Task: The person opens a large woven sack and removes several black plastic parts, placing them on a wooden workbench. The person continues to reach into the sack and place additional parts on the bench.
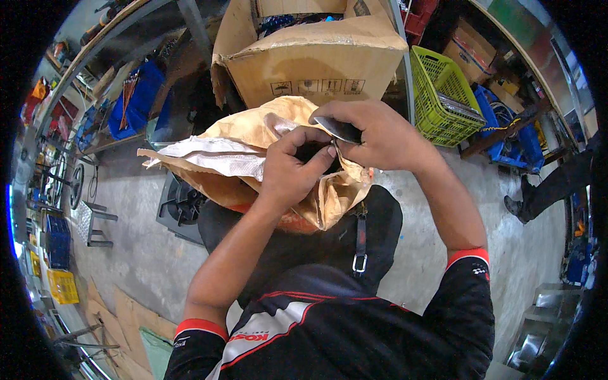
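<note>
A tan woven sack (237, 196) with a white inner lining (218, 158) lies bunched over my lap, its mouth folded open. My left hand (290, 166) is closed at the sack's edge. Thumb and forefinger come together there, and what they pinch is too small to make out. Just right of it my right hand (379, 134) grips a dark grey, curved, shiny piece (340, 130) with a pale rim. Its lower end meets the left fingertips; my palm hides the rest.
Straight ahead stands a large cardboard box (316, 69), open-topped, with dark items inside. A yellow-green plastic crate (437, 117) and a blue crate (522, 149) are at the right. A small metal stool (95, 221) stands left; another person's leg (557, 180) shows far right.
</note>
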Action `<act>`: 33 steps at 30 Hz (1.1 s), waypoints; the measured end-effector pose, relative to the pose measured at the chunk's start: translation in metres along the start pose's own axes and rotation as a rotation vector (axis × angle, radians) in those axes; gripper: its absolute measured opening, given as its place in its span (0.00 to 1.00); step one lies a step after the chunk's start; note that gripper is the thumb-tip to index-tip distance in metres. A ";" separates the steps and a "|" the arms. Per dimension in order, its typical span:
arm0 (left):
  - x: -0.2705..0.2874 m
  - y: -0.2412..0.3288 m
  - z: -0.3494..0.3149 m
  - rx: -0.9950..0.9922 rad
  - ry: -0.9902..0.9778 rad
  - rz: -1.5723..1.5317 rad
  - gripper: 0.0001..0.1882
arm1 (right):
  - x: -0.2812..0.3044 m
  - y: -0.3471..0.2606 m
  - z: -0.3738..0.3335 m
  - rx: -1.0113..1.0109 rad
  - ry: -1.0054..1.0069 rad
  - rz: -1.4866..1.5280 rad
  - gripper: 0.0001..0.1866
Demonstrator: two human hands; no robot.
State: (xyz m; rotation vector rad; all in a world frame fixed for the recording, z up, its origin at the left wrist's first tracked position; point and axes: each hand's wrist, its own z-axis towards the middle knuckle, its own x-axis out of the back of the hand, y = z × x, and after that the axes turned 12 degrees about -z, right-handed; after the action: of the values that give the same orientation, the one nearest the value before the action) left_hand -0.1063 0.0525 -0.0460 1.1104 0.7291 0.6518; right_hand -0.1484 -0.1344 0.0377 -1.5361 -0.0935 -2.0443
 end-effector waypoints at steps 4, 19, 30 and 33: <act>-0.007 0.003 0.004 -0.047 -0.045 0.031 0.19 | -0.012 -0.006 -0.012 -0.176 0.221 -0.029 0.26; -0.009 0.002 0.011 -0.071 0.005 0.226 0.14 | -0.063 -0.011 -0.026 -0.504 0.743 0.586 0.22; -0.017 0.017 0.007 -0.094 0.093 0.057 0.21 | -0.040 -0.001 -0.033 -0.378 0.407 0.614 0.26; -0.015 0.022 0.009 -0.028 0.062 0.181 0.23 | -0.035 -0.004 -0.033 -0.393 0.355 0.559 0.25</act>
State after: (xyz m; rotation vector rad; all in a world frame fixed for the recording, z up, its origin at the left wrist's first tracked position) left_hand -0.1106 0.0427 -0.0197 1.1432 0.6753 0.8508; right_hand -0.1728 -0.1297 -0.0043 -1.1922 0.8235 -1.8907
